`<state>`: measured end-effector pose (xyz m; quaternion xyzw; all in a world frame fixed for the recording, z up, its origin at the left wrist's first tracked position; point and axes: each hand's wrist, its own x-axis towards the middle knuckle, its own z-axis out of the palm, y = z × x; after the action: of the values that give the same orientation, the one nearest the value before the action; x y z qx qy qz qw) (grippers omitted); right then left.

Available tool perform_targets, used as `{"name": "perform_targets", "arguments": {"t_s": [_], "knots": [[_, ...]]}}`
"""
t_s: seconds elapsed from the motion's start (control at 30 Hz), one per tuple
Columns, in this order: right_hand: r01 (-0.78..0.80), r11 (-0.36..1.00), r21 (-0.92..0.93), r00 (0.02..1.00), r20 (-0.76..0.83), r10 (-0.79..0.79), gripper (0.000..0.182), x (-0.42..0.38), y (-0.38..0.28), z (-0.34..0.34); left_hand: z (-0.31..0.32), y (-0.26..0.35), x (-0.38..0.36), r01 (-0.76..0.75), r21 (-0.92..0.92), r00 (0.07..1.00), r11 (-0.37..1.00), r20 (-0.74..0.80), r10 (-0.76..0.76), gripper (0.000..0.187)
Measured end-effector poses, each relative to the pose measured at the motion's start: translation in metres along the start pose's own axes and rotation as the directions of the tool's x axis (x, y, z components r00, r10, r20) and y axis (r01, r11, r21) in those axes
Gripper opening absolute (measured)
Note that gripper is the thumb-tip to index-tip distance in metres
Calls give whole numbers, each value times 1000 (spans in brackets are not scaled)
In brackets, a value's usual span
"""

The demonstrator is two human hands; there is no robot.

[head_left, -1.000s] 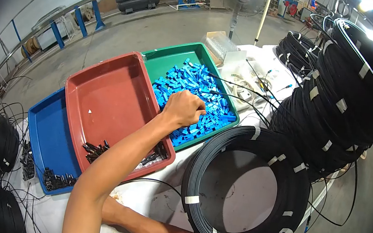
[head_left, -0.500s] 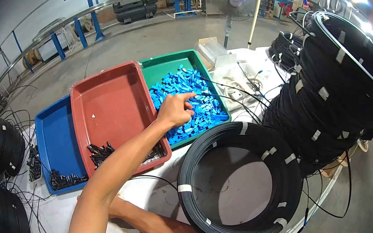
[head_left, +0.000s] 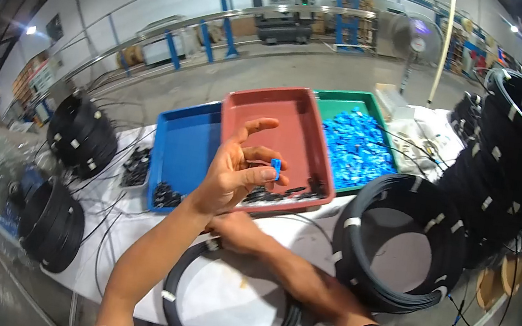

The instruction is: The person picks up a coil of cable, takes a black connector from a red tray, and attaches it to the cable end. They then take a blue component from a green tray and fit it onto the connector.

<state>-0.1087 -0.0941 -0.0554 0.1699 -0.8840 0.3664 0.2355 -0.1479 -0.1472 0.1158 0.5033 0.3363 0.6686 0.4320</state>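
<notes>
My left hand (head_left: 237, 169) is raised in front of the red tray (head_left: 269, 107). Its thumb and fingers pinch a small blue plastic connector piece (head_left: 276, 164); the other fingers are loosely curled. Lower down, my right hand (head_left: 238, 232) reaches across from the right, its fingertips partly hidden behind my left wrist. The right hand looks closed, but what it holds is hidden. Just below it, a coil of black cable (head_left: 172, 284) lies at the table's front edge. Many similar blue pieces (head_left: 356, 153) fill the green tray (head_left: 344, 96).
Small black parts (head_left: 168, 197) lie in the blue tray (head_left: 188, 136) and along the red tray's near edge. A large black cable coil (head_left: 346, 242) stands at right, with tall stacked coils (head_left: 480, 194) behind it. More coils (head_left: 52, 224) stand at left on the white-covered table (head_left: 220, 307).
My left hand has come back from the green tray with a blue connector piece. The view has turned left, and the coil at the table's front edge now shows.
</notes>
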Motion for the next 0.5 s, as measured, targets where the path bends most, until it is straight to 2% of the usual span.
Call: {"name": "perform_targets", "arguments": {"t_s": [0.07, 0.1, 0.13, 0.17, 0.23, 0.3, 0.37, 0.47, 0.5], "knots": [[-72, 997, -1, 997, -3, 72, 28, -1, -10, -7, -13, 11, -47, -64, -52, 992, 997, -114, 58, 74], [-63, 993, -95, 998, 12, 64, 28, 0, -18, -12, -21, 14, -69, -83, -46, 987, 996, -143, 75, 74], [-73, 994, -79, 997, 17, 75, 26, 0, -19, -13, -31, 13, -91, -101, -56, 980, 993, -175, 90, 71], [-94, 983, -155, 994, 47, 103, 21, 2, -19, -13, -41, 12, -111, -118, -70, 973, 991, -206, 102, 68], [-162, 985, -52, 985, 57, 165, 14, 3, -21, -14, -63, 3, -148, -138, 19, 943, 990, -304, 137, 58], [-137, 990, -21, 990, 35, 137, 14, 3, -18, -15, -89, -9, -178, -118, 73, 908, 990, -396, 137, 55], [-77, 996, -35, 997, -23, 77, 13, 5, -26, -17, -118, -29, -201, -131, 180, 850, 975, -486, 204, 43], [-79, 995, -66, 997, -28, 77, 17, 6, -34, -18, -141, -47, -223, -135, 266, 794, 955, -548, 265, 38], [-61, 995, -82, 998, -34, 58, 17, 6, -36, -19, -142, -50, -226, -84, 373, 785, 924, -547, 292, 39]]}}
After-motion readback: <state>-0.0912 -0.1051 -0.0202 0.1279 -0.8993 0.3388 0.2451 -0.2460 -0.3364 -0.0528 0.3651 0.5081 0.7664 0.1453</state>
